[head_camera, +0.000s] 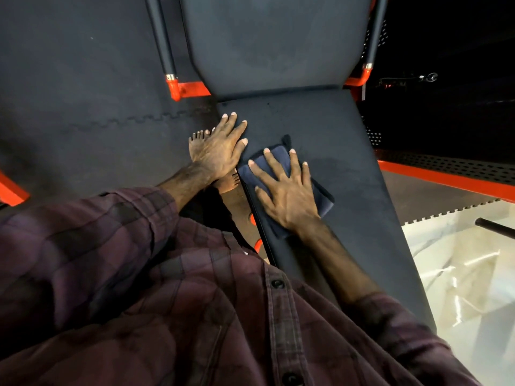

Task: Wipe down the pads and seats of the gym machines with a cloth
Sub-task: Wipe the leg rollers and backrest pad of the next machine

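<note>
— Both hands are on the seat pad [334, 151]: right hand [287, 190] flat, fingers spread, pressing the dark cloth [324, 197] under its palm; left hand [220, 149] open, bracing at the pad's edge.

— Mid-wipe, then. Next?

— Likely sweeping beyond the fingertips toward the back pad [273, 43]. Black rubber floor mat [83, 93] left of the left hand; orange frame [192, 89] ahead.

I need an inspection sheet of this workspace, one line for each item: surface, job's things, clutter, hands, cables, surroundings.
Surface: black seat pad, with a damp-looking patch right of the cloth.
Job's things: dark blue cloth lying flat on the seat; back pad beyond it.
Clutter: nothing seen.
Hands: right hand presses flat on the cloth; left hand rests at the seat's left edge.
Cables: nothing seen.
Surroundings: orange frame, black floor mats, pale glossy floor.
</note>
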The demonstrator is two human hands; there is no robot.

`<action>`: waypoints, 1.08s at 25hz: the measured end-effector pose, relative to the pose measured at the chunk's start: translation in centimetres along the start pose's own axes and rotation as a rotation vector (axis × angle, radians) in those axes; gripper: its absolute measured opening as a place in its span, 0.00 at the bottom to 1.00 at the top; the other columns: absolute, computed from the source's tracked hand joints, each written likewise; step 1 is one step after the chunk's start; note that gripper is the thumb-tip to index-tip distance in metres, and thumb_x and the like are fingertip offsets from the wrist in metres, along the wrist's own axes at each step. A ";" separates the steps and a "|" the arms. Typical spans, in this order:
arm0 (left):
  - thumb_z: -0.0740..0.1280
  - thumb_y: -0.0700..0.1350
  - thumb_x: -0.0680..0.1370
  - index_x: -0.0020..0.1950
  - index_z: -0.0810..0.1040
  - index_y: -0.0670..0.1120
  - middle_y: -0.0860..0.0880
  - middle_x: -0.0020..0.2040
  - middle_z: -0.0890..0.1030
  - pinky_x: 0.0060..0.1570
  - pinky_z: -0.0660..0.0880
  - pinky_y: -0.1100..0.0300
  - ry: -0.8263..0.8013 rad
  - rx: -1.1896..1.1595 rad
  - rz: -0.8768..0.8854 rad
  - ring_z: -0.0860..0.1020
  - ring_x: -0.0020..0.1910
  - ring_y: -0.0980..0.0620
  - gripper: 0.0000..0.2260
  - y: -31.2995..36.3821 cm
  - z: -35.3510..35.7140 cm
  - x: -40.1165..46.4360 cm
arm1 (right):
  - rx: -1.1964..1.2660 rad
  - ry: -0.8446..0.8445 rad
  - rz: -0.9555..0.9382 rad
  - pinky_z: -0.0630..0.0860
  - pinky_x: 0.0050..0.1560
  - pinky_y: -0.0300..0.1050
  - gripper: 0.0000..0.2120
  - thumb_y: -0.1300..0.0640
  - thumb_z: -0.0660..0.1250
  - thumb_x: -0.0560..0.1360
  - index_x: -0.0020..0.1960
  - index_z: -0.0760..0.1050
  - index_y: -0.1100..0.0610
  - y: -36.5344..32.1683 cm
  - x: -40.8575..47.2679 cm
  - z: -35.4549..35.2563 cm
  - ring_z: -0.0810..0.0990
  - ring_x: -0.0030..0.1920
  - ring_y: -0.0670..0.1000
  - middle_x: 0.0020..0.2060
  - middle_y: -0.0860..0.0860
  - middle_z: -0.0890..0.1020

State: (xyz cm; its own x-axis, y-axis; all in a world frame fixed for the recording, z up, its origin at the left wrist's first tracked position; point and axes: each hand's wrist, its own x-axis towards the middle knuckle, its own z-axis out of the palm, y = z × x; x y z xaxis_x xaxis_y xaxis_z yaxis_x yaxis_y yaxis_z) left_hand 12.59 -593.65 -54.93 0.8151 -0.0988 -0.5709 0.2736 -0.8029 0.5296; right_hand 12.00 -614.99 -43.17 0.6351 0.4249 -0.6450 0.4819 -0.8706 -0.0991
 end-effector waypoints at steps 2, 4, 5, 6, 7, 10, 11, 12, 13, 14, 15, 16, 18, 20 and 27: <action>0.38 0.71 0.82 0.83 0.58 0.57 0.51 0.86 0.53 0.72 0.65 0.27 0.026 0.001 0.009 0.52 0.85 0.50 0.34 -0.1 -0.1 0.2 | -0.002 0.026 -0.002 0.50 0.79 0.75 0.29 0.37 0.49 0.84 0.84 0.53 0.36 2.5 -1.1 -0.1 0.46 0.84 0.68 0.86 0.45 0.51; 0.39 0.72 0.82 0.83 0.57 0.57 0.52 0.86 0.52 0.73 0.64 0.27 0.026 0.001 0.003 0.50 0.85 0.52 0.35 -0.2 0.0 0.5 | 0.054 0.038 0.240 0.48 0.79 0.75 0.29 0.37 0.50 0.84 0.84 0.54 0.37 2.9 0.8 -0.4 0.45 0.84 0.68 0.86 0.46 0.50; 0.39 0.73 0.81 0.83 0.57 0.56 0.52 0.86 0.52 0.74 0.64 0.28 0.028 -0.001 0.000 0.50 0.85 0.52 0.35 -0.3 0.2 0.7 | 0.091 0.023 0.344 0.46 0.79 0.75 0.29 0.38 0.50 0.84 0.84 0.54 0.38 2.2 2.2 -0.5 0.44 0.83 0.69 0.86 0.47 0.50; 0.38 0.73 0.81 0.83 0.57 0.56 0.52 0.86 0.52 0.75 0.63 0.30 0.032 -0.003 0.001 0.50 0.85 0.51 0.37 -0.2 0.4 0.9 | 0.094 0.011 0.374 0.45 0.79 0.75 0.29 0.38 0.50 0.84 0.85 0.53 0.39 1.3 3.0 -0.6 0.44 0.83 0.70 0.86 0.49 0.50; 0.38 0.74 0.81 0.83 0.56 0.55 0.51 0.86 0.52 0.76 0.62 0.31 0.029 -0.008 0.002 0.50 0.85 0.50 0.38 0.0 0.5 1.1 | 0.087 0.009 0.327 0.46 0.79 0.75 0.29 0.38 0.50 0.84 0.85 0.53 0.39 0.8 2.9 -0.5 0.44 0.83 0.70 0.86 0.49 0.50; 0.45 0.68 0.84 0.84 0.58 0.50 0.46 0.86 0.53 0.78 0.59 0.33 0.013 -0.017 -0.003 0.50 0.86 0.47 0.34 2.0 -0.6 0.9 | 0.023 0.014 0.048 0.50 0.80 0.73 0.29 0.37 0.50 0.84 0.85 0.52 0.38 3.1 -1.2 -0.2 0.46 0.84 0.67 0.86 0.46 0.51; 0.49 0.64 0.86 0.85 0.59 0.48 0.45 0.86 0.53 0.80 0.57 0.34 0.004 -0.023 -0.008 0.49 0.85 0.45 0.32 2.8 -1.0 0.8 | 0.018 0.020 0.058 0.50 0.80 0.73 0.29 0.37 0.50 0.84 0.84 0.52 0.37 4.6 -2.3 -0.3 0.46 0.84 0.66 0.86 0.45 0.51; 0.52 0.61 0.87 0.85 0.59 0.46 0.44 0.86 0.52 0.81 0.54 0.35 0.001 -0.025 -0.022 0.49 0.86 0.44 0.30 3.5 -1.3 0.6 | 0.026 0.034 0.139 0.50 0.80 0.73 0.29 0.37 0.51 0.84 0.84 0.53 0.37 5.8 -2.3 -0.4 0.47 0.84 0.66 0.86 0.45 0.51; 0.54 0.60 0.87 0.85 0.58 0.46 0.44 0.86 0.52 0.81 0.52 0.37 0.004 -0.024 -0.040 0.48 0.86 0.44 0.30 3.9 -1.5 0.6 | 0.051 0.044 0.276 0.49 0.80 0.74 0.30 0.37 0.51 0.84 0.84 0.53 0.37 6.5 -1.5 -0.6 0.47 0.84 0.67 0.86 0.45 0.52; 0.55 0.59 0.87 0.85 0.58 0.46 0.44 0.86 0.51 0.80 0.52 0.37 0.011 -0.018 -0.051 0.47 0.86 0.44 0.29 4.1 -1.5 0.6 | 0.082 0.043 0.412 0.48 0.79 0.75 0.30 0.37 0.52 0.84 0.84 0.53 0.38 6.6 0.1 -0.8 0.46 0.84 0.68 0.86 0.46 0.52; 0.55 0.59 0.87 0.85 0.58 0.46 0.44 0.86 0.51 0.80 0.52 0.37 0.018 -0.008 -0.050 0.47 0.86 0.44 0.30 4.2 -1.4 0.7 | 0.104 0.026 0.487 0.48 0.79 0.76 0.30 0.38 0.53 0.84 0.84 0.53 0.38 6.1 1.5 -1.1 0.46 0.83 0.70 0.86 0.47 0.51; 0.54 0.59 0.87 0.85 0.58 0.45 0.43 0.86 0.52 0.80 0.52 0.37 0.020 -0.002 -0.047 0.48 0.86 0.43 0.30 4.2 -1.2 0.7 | 0.101 0.016 0.478 0.47 0.78 0.76 0.30 0.38 0.53 0.84 0.84 0.52 0.38 5.5 2.3 -1.2 0.46 0.83 0.70 0.86 0.47 0.51; 0.55 0.59 0.87 0.85 0.58 0.45 0.43 0.86 0.52 0.80 0.52 0.37 0.008 0.003 -0.040 0.48 0.85 0.43 0.30 4.2 -1.2 0.8 | 0.061 0.015 0.263 0.49 0.79 0.75 0.30 0.37 0.52 0.84 0.84 0.51 0.37 5.7 1.0 -1.1 0.47 0.83 0.69 0.86 0.45 0.50; 0.55 0.59 0.87 0.85 0.58 0.45 0.43 0.86 0.52 0.80 0.52 0.38 0.001 0.006 -0.042 0.49 0.85 0.42 0.30 4.5 -1.6 0.9 | 0.027 0.001 0.118 0.51 0.80 0.72 0.29 0.36 0.49 0.84 0.84 0.50 0.35 8.0 -2.7 -1.0 0.47 0.84 0.65 0.86 0.43 0.50; 0.54 0.61 0.87 0.86 0.56 0.47 0.44 0.87 0.50 0.79 0.51 0.37 -0.018 0.059 -0.081 0.49 0.85 0.39 0.31 5.8 -2.4 1.0 | 0.091 0.009 0.426 0.48 0.80 0.73 0.29 0.36 0.51 0.85 0.84 0.52 0.36 9.7 0.5 -1.7 0.47 0.84 0.68 0.86 0.44 0.50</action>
State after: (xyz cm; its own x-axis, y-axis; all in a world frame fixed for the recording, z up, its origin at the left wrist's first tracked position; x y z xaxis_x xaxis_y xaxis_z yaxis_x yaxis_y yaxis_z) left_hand 16.23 -597.02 -50.91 0.7820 -0.0419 -0.6218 0.3074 -0.8420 0.4433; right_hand 17.98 -622.82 -43.14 0.7710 0.0244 -0.6364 0.1204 -0.9868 0.1081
